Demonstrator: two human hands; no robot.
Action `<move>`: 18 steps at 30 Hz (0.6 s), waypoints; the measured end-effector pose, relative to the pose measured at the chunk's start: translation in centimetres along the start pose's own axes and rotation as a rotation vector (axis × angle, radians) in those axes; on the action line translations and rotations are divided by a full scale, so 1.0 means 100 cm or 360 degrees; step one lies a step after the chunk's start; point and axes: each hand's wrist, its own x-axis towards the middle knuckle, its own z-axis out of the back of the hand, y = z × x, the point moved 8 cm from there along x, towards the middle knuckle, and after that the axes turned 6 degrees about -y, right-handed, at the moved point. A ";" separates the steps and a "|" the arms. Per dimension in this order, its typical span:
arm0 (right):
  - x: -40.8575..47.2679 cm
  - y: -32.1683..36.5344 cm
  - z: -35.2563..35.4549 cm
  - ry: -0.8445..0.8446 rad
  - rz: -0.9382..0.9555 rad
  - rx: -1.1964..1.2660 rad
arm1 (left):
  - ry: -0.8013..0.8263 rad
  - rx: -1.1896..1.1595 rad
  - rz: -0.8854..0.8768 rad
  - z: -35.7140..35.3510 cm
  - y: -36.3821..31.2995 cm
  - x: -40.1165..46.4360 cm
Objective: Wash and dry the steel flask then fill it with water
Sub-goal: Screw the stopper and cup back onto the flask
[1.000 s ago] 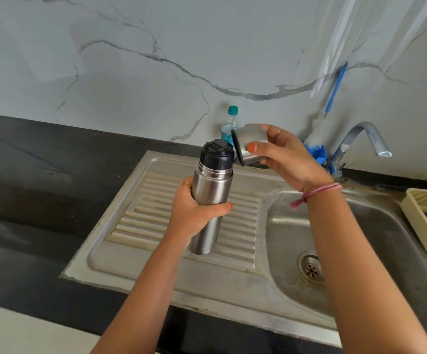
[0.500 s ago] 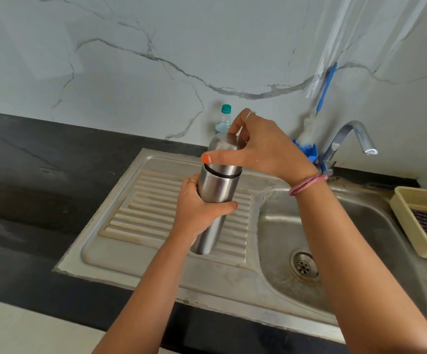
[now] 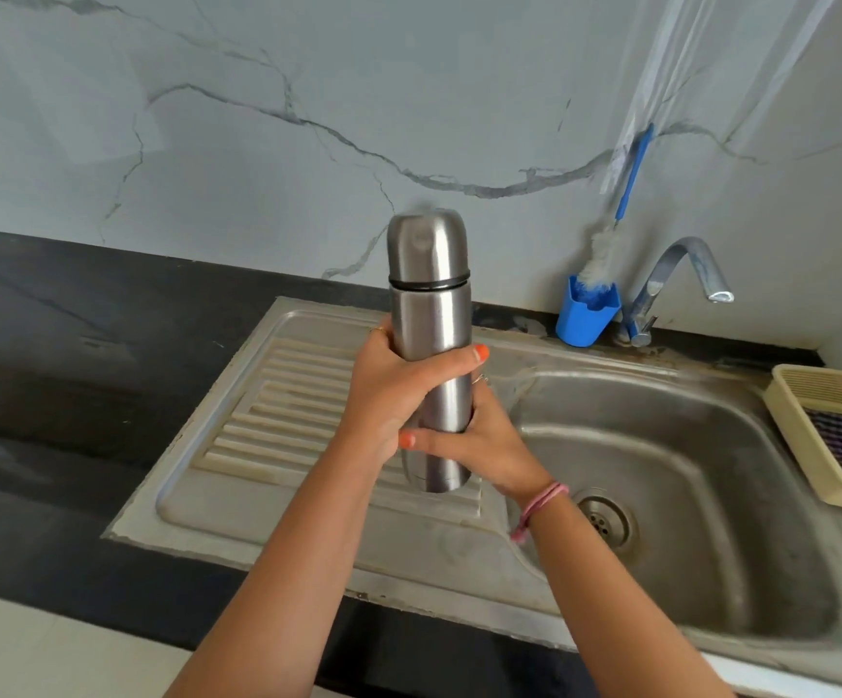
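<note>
Steel flask (image 3: 431, 319) gripped by both hands, cap on; left hand (image 3: 388, 395) wraps the mid body, thumb across the front; right hand (image 3: 479, 445) clasps the lower body, just below the left; long axis near upright, cap uppermost, base just above the draining board (image 3: 277, 420); basin (image 3: 660, 496) and tap (image 3: 685, 274) lie to the right, nearer the right hand; any rinsing calls for a rightward carry.

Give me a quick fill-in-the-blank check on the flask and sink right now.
1. The steel flask is held in ____ hands, upright.
2. Its steel cap is ____ the flask.
3. The bottle brush stands in a ____ holder.
4. No water runs from the ____.

Missing words: both; on; blue; tap
</note>
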 end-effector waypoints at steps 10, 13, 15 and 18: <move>-0.004 -0.005 0.023 -0.0426 0.0004 -0.0050 | 0.0099 0.0085 -0.0313 0.003 -0.084 0.013; -0.006 -0.005 0.021 -0.0465 0.0013 -0.0055 | 0.0051 0.0284 -0.0296 -0.012 -0.091 0.014; -0.007 -0.002 0.021 -0.0476 0.0013 -0.0053 | -0.0067 0.0269 -0.0361 -0.012 -0.091 0.015; -0.007 0.001 0.024 -0.0483 0.0031 -0.0072 | 0.0015 0.0191 -0.0399 -0.008 -0.087 0.020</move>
